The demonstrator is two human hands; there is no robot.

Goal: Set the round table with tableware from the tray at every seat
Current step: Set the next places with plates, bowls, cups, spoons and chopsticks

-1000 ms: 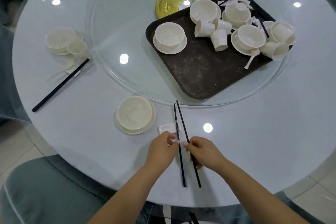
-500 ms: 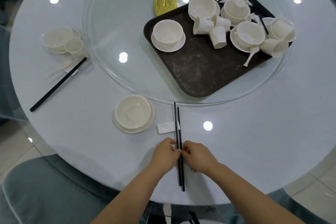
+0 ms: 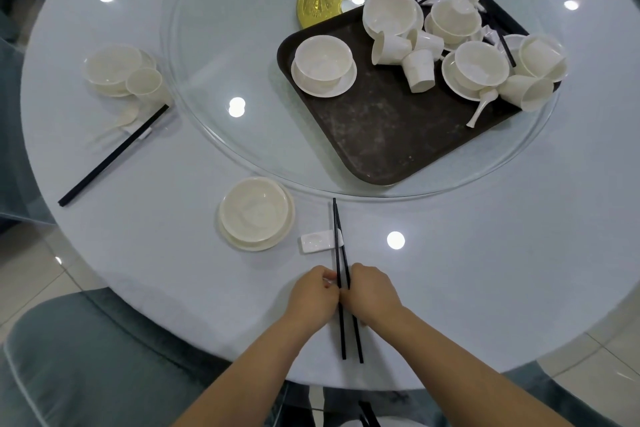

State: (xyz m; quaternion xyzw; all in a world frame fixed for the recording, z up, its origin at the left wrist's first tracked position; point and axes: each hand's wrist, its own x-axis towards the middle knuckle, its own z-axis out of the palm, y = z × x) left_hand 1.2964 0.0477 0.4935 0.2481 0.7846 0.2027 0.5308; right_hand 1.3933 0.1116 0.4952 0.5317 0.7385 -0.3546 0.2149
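A round white counter (image 3: pixel 485 288) is being occupied by a glass turntable (image 3: pixel 242 55), a bowl on a plate (image 3: pixel 256 213), a white rest (image 3: pixel 317 242) and black chopsticks (image 3: pixel 341 253).

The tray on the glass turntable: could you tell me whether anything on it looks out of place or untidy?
Yes. On the tray, several white cups lie tipped on their sides in a jumble beside the bowls, and a spoon sits bowl-down with its handle pointing toward the tray's edge. Nothing looks broken.
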